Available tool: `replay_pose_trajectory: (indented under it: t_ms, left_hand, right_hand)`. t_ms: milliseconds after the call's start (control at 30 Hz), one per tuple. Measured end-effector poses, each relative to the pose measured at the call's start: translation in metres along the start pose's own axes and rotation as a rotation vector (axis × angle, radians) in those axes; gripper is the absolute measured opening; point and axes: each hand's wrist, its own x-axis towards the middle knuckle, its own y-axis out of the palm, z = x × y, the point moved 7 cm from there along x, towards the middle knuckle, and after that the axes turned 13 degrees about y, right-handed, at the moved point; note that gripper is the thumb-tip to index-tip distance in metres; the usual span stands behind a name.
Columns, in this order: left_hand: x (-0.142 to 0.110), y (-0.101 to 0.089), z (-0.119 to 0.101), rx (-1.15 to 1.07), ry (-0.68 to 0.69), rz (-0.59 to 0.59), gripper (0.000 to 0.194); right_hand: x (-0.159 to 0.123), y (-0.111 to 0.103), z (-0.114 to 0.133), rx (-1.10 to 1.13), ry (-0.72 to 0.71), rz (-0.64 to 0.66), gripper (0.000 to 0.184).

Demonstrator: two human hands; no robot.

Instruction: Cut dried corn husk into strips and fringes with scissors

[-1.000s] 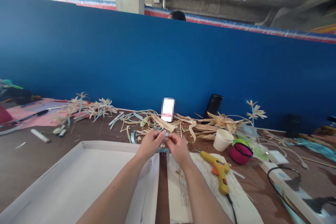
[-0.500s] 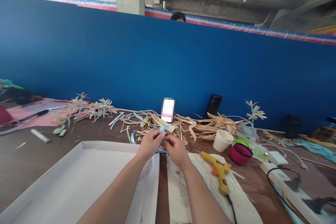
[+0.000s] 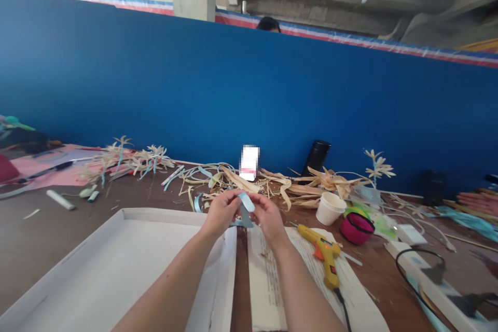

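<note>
Between my two hands, above the gap separating a white box lid and a printed sheet, is a light-blue paper strip (image 3: 246, 203) that curls over and hangs down. My left hand (image 3: 222, 212) is closed, pinching the strip from the left with thumb and fingers. From the right, my right hand (image 3: 267, 213) closes its fingertips on the strip's looped part. Whether something thin is wrapped inside the strip I cannot make out. Dry husk strips (image 3: 286, 189) lie just beyond my hands, among other blue and pale strips.
The white box lid (image 3: 155, 270) lies at left. A yellow glue gun (image 3: 323, 251) rests on the printed sheet (image 3: 307, 270), near a paper cup (image 3: 330, 208) and power strip (image 3: 439, 282). Behind stand a lit phone (image 3: 249, 162), black cylinder (image 3: 316, 156) and blue partition (image 3: 241, 88). Another person's hand (image 3: 476, 201) appears far right.
The light-blue strip first showed little, then stuck up above my left fingers; now it loops over and hangs lower. My right hand has turned and opened outward slightly. Another person's hand has appeared at far right.
</note>
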Motion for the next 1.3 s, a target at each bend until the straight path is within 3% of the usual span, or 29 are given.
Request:
replay_pose_trajectory:
  t_ms: [100,267,667,1300]
  left_hand:
    - [-0.001,0.005,-0.001,0.075,0.014,0.075,0.027]
    - [-0.002,0.011,0.002,0.190,0.039,0.155,0.037]
    - [-0.003,0.010,0.003,0.332,0.080,0.170,0.027]
    - [-0.002,0.010,0.014,0.357,0.030,0.167,0.036]
  right_hand:
    - [-0.001,-0.005,0.002,0.092,0.040,0.015,0.028]
    - [-0.005,-0.001,0.005,0.156,0.069,0.067,0.033]
    - [-0.007,0.001,0.003,0.131,0.083,0.059,0.034]
    - [0.006,-0.008,-0.010,0.070,0.113,-0.009,0.028]
